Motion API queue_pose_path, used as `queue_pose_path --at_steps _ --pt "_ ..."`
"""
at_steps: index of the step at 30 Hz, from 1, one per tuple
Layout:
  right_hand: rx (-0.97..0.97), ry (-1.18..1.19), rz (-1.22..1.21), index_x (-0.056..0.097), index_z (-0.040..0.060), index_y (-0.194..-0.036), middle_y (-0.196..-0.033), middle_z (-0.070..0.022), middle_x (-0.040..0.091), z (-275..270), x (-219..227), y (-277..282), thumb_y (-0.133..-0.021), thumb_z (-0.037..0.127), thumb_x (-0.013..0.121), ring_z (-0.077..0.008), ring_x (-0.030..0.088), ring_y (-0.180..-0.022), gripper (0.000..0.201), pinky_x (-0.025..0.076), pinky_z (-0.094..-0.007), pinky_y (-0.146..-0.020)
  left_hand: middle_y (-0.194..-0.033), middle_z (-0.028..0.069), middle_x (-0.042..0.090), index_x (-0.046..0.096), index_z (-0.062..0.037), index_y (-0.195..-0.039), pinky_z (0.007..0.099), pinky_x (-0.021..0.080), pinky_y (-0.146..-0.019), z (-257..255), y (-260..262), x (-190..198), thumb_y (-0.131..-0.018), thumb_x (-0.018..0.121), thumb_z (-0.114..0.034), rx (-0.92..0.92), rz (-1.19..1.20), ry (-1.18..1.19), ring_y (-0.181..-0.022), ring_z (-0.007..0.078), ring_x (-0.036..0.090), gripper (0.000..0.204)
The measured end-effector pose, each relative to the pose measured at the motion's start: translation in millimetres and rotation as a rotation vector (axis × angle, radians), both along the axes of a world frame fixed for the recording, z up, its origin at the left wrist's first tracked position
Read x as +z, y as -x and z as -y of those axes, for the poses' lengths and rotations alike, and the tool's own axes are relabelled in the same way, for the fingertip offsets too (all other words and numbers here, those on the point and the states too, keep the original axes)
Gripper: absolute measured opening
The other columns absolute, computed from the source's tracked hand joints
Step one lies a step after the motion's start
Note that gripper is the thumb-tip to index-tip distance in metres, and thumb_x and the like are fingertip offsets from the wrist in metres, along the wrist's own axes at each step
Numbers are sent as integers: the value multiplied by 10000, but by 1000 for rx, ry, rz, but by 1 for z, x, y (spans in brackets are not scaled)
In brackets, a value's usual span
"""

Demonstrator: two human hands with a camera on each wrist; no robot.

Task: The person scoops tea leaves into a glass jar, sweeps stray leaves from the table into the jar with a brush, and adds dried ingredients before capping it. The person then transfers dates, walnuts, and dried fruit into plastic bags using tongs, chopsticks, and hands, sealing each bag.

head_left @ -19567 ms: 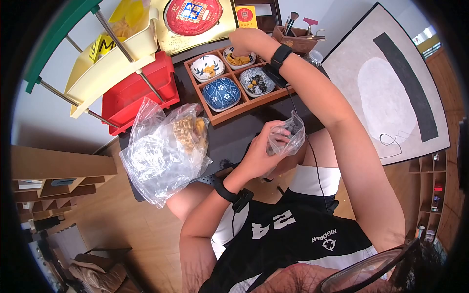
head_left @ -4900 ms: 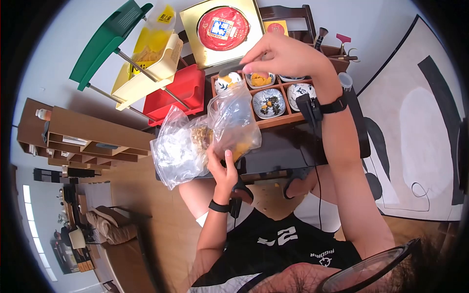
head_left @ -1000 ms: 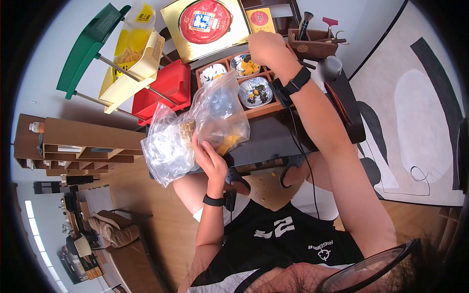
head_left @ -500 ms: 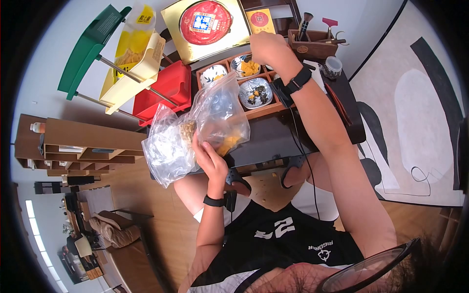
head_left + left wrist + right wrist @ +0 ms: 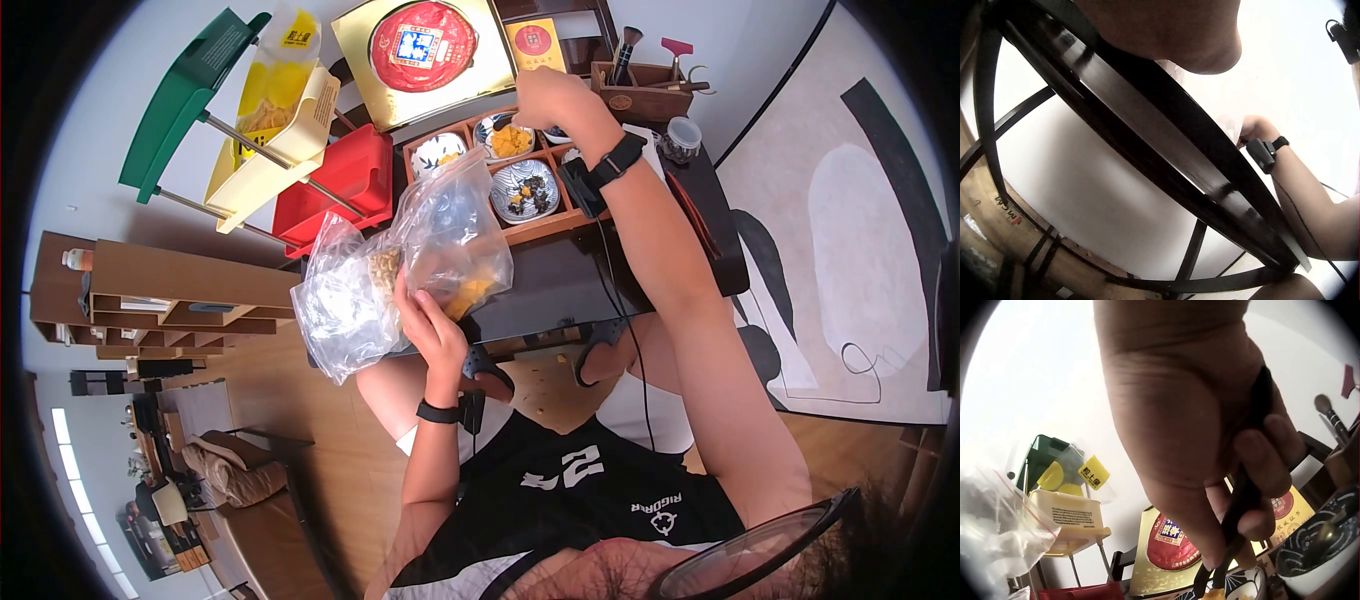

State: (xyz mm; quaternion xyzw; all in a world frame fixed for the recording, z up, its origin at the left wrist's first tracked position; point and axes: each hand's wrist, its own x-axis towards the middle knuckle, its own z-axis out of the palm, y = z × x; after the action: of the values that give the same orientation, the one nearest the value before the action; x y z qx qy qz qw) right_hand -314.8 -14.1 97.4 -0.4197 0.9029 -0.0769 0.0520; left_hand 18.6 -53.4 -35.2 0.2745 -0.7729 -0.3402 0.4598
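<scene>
My right hand (image 5: 558, 100) grips black tweezers (image 5: 1242, 499) in the right wrist view. Their two tips point down at orange pieces (image 5: 511, 142) in a patterned bowl (image 5: 484, 128) of the wooden tray (image 5: 535, 232). My left hand (image 5: 432, 328) holds a clear zip bag (image 5: 440, 225) upright at the table's near edge; more orange pieces lie in its bottom. Left of it a larger crinkled plastic bag (image 5: 345, 305) contains brown nutty-looking chunks. The left wrist view shows only part of the left hand (image 5: 1172, 31) above the table edge.
Neighbouring bowls include one with dark bits (image 5: 525, 190). A tiered rack with a red bin (image 5: 340, 195) stands left, a gold box (image 5: 425, 50) behind the tray. Right are a wooden tool holder (image 5: 640, 98) and a lidded jar (image 5: 682, 138). A black cable hangs from the right wrist.
Several seconds ago my right hand was over the zip bag with the tweezers; it is now over the tray. In the last half second it has shifted slightly right. My left hand stays put.
</scene>
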Motion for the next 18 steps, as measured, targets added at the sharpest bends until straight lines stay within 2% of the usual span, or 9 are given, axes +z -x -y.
queue_pose_path --at_steps 1,5,7,17,18 --pt "9 29 22 775 13 -1069 -1068 -205 761 1 -2 2 -763 114 691 -354 752 -986 333 600 -454 -847 -831 66 588 429 27 -1474 301 518 -672 0 1 0 -1110 399 -158 -3 -11 11 -709 127 528 409" --pt "16 22 35 771 9 -1077 -1073 -207 759 3 -9 10 -778 136 687 -357 749 -990 336 603 -453 -849 -837 71 594 432 28 -1472 302 520 -674 -5 -1 7 -1111 398 -160 -5 3 -23 -709 130 533 409" --pt "35 6 52 774 15 -1078 -1069 -208 758 3 -9 11 -783 143 697 -357 748 -993 330 605 -448 -842 -1134 223 710 416 24 -1497 358 555 -790 -7 -3 11 -1087 379 -89 -23 39 -109 -870 242 696 427" --pt "96 28 -62 773 19 -1021 -1029 -206 759 8 -16 6 -785 155 737 -357 747 -971 275 607 -436 -837 -1147 226 714 418 25 -1495 352 558 -781 -6 -3 9 -1088 381 -90 -11 38 -76 -872 246 699 425" --pt "166 77 -56 769 -1 -1028 -950 -189 761 3 -13 10 -829 212 747 -329 749 -896 292 596 -413 -787 -1164 229 707 422 25 -1492 357 556 -802 -6 -3 9 -1089 383 -93 -19 36 -106 -901 251 697 422"
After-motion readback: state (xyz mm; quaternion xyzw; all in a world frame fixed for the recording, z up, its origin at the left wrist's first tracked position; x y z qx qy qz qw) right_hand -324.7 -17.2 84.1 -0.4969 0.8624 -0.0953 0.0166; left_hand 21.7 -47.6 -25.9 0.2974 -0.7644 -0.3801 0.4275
